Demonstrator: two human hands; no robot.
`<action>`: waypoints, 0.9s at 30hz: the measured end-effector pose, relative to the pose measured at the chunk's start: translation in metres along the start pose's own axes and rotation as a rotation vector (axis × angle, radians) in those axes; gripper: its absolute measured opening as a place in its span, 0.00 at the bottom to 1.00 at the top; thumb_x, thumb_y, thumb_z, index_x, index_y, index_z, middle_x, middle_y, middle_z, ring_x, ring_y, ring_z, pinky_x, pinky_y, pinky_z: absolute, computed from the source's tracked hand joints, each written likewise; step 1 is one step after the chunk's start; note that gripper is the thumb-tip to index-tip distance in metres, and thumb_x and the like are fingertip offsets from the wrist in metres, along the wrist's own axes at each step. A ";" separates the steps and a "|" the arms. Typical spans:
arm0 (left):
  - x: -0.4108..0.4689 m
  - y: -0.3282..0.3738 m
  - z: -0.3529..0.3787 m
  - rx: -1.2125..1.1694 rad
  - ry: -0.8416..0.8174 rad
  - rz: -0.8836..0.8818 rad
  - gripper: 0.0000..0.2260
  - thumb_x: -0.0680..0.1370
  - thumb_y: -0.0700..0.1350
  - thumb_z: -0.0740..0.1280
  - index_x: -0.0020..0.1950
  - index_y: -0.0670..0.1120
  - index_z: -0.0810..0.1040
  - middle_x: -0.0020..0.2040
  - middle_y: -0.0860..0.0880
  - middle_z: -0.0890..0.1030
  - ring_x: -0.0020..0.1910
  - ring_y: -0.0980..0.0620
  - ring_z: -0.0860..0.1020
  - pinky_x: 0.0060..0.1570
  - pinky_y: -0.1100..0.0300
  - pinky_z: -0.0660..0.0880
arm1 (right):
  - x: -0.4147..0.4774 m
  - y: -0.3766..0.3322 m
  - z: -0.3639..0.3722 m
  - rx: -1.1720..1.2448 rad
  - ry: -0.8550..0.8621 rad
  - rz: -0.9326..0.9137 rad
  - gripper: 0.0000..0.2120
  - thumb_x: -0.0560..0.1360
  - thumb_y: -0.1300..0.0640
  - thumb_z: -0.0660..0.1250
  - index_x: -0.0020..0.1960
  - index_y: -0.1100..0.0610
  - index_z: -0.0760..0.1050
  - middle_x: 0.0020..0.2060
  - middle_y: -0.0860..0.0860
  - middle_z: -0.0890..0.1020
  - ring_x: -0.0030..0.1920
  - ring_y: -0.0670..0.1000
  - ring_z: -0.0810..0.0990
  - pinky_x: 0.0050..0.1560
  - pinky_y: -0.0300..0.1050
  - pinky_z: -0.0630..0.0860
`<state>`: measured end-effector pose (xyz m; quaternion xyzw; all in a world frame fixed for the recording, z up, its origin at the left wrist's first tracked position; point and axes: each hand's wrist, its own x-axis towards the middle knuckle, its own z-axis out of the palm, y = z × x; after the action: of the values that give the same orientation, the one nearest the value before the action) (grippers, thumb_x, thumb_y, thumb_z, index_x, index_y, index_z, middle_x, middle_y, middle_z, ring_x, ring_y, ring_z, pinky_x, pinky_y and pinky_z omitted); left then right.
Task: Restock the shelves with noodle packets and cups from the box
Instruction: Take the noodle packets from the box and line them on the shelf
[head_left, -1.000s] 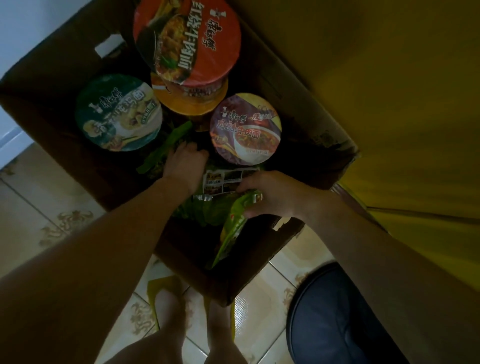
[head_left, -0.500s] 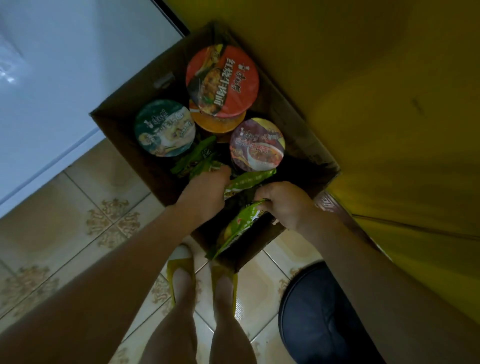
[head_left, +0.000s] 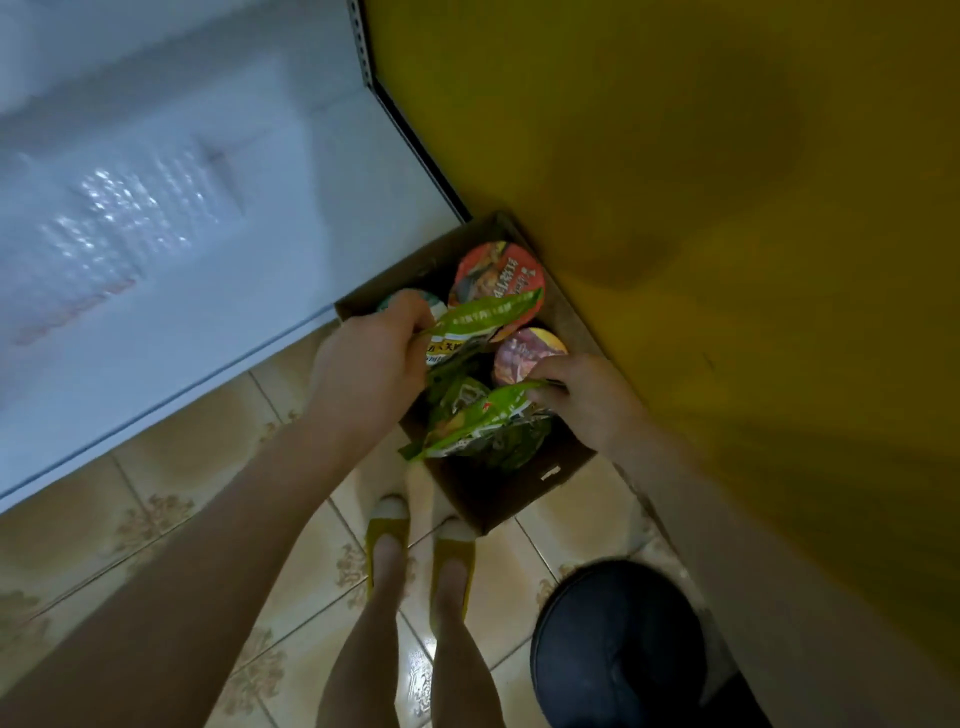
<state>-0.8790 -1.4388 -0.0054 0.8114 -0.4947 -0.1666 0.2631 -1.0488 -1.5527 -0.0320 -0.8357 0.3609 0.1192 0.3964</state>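
A person's left hand (head_left: 371, 358) grips a green noodle packet (head_left: 488, 316); the right hand (head_left: 587, 400) pinches a second green packet (head_left: 480, 422). Below both hands sits the cardboard box (head_left: 519, 493), with noodle cups (head_left: 498, 273) just beyond the fingers.

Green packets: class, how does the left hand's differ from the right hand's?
The left packet, held by the left hand, lies across the red cup lid; the right packet, held by the right hand, slants over the near edge of the box. The left packet shows a narrow strip, the right packet a broader face. Both are green.
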 end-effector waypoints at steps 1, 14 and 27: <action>0.000 0.005 -0.014 -0.004 0.036 -0.010 0.05 0.77 0.39 0.63 0.51 0.39 0.76 0.35 0.40 0.78 0.31 0.41 0.75 0.33 0.57 0.66 | -0.001 -0.010 -0.008 -0.010 0.006 -0.012 0.09 0.77 0.60 0.63 0.53 0.62 0.78 0.47 0.59 0.80 0.48 0.60 0.77 0.46 0.53 0.72; -0.055 0.012 -0.175 0.118 0.488 -0.176 0.10 0.74 0.44 0.59 0.47 0.40 0.77 0.32 0.40 0.79 0.30 0.38 0.77 0.30 0.52 0.70 | -0.009 -0.148 -0.076 -0.168 0.042 -0.285 0.09 0.76 0.59 0.65 0.54 0.59 0.79 0.47 0.55 0.82 0.50 0.54 0.78 0.42 0.39 0.64; -0.180 -0.057 -0.343 0.234 0.908 -0.515 0.10 0.75 0.41 0.59 0.49 0.37 0.77 0.34 0.39 0.80 0.31 0.38 0.78 0.28 0.51 0.73 | 0.001 -0.381 -0.050 -0.209 -0.105 -0.660 0.05 0.75 0.63 0.65 0.48 0.61 0.80 0.39 0.52 0.78 0.41 0.49 0.75 0.38 0.31 0.67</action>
<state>-0.7380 -1.1673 0.2391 0.9208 -0.1312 0.1982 0.3091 -0.7868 -1.4288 0.2200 -0.9362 0.0365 0.0637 0.3436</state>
